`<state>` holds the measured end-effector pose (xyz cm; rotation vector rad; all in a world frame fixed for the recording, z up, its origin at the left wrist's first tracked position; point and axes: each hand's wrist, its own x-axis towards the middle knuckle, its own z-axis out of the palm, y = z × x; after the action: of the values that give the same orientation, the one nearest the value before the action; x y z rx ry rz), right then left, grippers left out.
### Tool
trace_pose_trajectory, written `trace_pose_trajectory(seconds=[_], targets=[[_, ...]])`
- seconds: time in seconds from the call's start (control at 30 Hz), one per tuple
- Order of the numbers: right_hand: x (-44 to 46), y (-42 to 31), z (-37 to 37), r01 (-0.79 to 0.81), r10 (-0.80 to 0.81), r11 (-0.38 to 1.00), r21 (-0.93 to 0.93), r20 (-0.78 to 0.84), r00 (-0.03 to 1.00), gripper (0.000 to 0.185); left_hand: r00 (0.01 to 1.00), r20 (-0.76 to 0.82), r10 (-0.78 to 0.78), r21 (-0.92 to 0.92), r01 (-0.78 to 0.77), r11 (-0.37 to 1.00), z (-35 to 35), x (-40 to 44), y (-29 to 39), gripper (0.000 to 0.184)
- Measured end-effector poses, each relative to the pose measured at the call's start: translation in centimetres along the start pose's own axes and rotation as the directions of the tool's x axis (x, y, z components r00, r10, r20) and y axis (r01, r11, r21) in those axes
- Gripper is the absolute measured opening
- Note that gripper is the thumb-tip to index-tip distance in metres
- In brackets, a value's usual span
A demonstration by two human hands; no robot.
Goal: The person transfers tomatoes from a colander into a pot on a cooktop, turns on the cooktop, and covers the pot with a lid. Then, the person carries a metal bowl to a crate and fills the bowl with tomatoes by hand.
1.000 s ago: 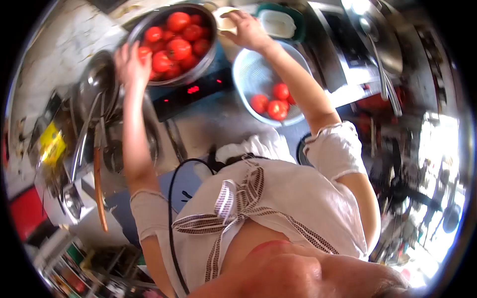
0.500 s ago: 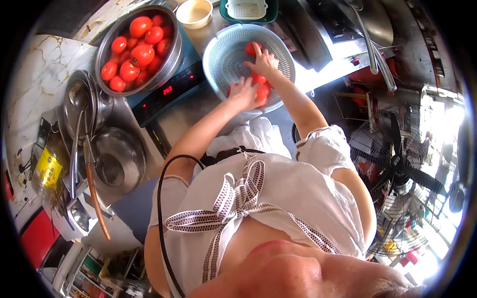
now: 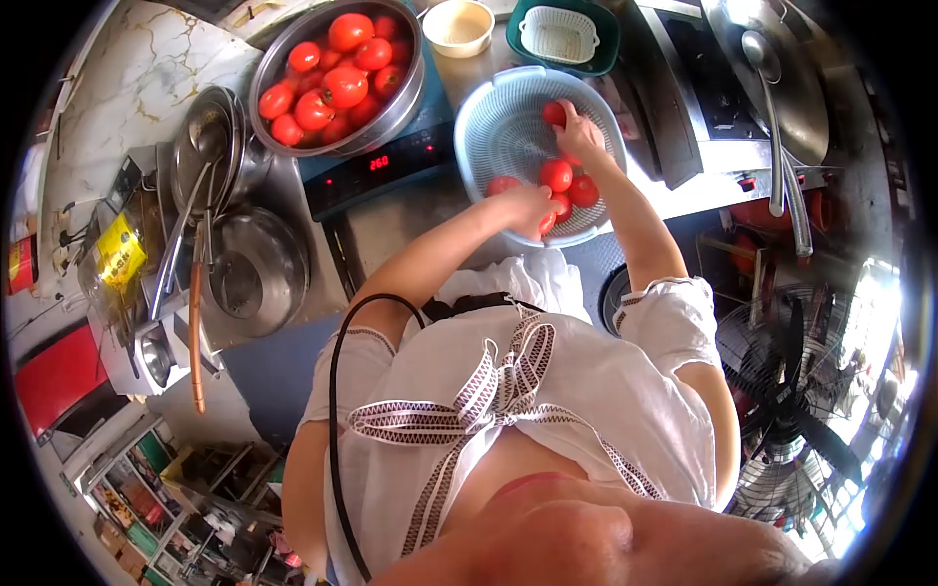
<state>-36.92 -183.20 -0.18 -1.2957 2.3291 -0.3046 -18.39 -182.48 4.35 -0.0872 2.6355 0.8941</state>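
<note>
A light blue plastic colander [image 3: 503, 117] holds several red tomatoes [image 3: 556, 175]. Inside its right side, my right hand [image 3: 581, 137] has its fingers closed round a tomato [image 3: 556, 113]. Low in the colander, my left hand [image 3: 525, 207] is closed on a tomato [image 3: 547, 223] that is partly covered by the fingers. To the left, a steel pot [image 3: 388, 122] full of tomatoes [image 3: 344, 87] sits on an induction cooker [image 3: 391, 158] whose display is lit red.
Steel pans [image 3: 256, 269] and ladles lie at the left. A cream bowl [image 3: 457, 27] and a green basket [image 3: 562, 61] with a white one inside stand behind the colander. On the right are a wok [image 3: 796, 88] with a ladle and a fan [image 3: 787, 391].
Both hands have come from the pot and cream bowl into the colander. Since the last earlier frame, the fingers of both have closed on tomatoes.
</note>
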Motion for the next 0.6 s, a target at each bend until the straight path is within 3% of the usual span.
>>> trace_pose_trajectory(seconds=[0.07,0.13,0.17,0.23,0.27,0.3,0.37,0.43,0.5,0.53,0.6], targets=[[0.5,0.3,-0.2,-0.021,0.02,0.998,0.061,0.02,1.0,0.053,0.999,-0.035,-0.002,0.016,0.002,1.0,-0.6,-0.7,0.3,0.046],[1.4,1.9,0.5,-0.042,0.037,0.992,0.12,0.046,0.998,0.053,0.992,-0.126,0.012,-0.093,-0.023,0.995,-2.7,-2.4,1.2,0.051],[1.9,3.3,1.1,0.018,-0.024,0.96,0.279,0.016,1.0,0.053,0.981,-0.192,-0.024,-0.213,-0.017,0.977,-4.2,-3.8,1.3,0.051],[2.9,5.1,2.7,0.138,-0.121,0.808,0.573,-0.067,0.99,0.054,0.889,-0.454,0.054,-0.25,-0.186,0.95,-8.2,-7.2,0.6,0.046],[1.1,3.0,0.1,-0.018,-0.039,0.7,0.714,0.063,0.997,0.053,0.86,-0.506,-0.061,-0.263,-0.086,0.961,-10.8,-9.5,0.7,0.043],[-0.5,0.6,-2.5,-0.019,-0.04,0.699,0.715,0.066,0.997,0.053,0.748,-0.664,0.012,-0.125,-0.126,0.984,-12.8,-11.3,-1.1,0.04],[-2.3,-2.7,-6.0,-0.096,-0.035,0.631,0.77,0.151,0.988,0.052,0.608,-0.793,-0.013,0.046,0.081,0.996,-17.7,-15.5,-3.1,0.042],[-1.4,-4.3,-6.2,0.131,-0.226,0.605,0.785,0.012,0.974,0.049,0.412,-0.908,-0.078,0.064,0.319,0.945,-20.4,-18.4,-7.6,0.046],[-1.8,-8.4,-8.1,0.091,-0.25,0.493,0.865,0.041,0.967,0.046,0.336,-0.93,-0.151,0.016,0.447,0.894,-22.3,-20.4,-13.3,0.052],[-1.3,-9.6,-7.9,0.24,-0.338,0.491,0.837,-0.07,0.938,0.045,0.35,-0.915,-0.2,0.004,0.503,0.865,-22.6,-21.1,-16.2,0.054],[-1.7,-13.8,-9.5,0.171,-0.302,0.461,0.871,-0.027,0.953,0.02,0.374,-0.883,-0.282,-0.023,0.567,0.824,-22.2,-22.2,-20.3,0.056]])
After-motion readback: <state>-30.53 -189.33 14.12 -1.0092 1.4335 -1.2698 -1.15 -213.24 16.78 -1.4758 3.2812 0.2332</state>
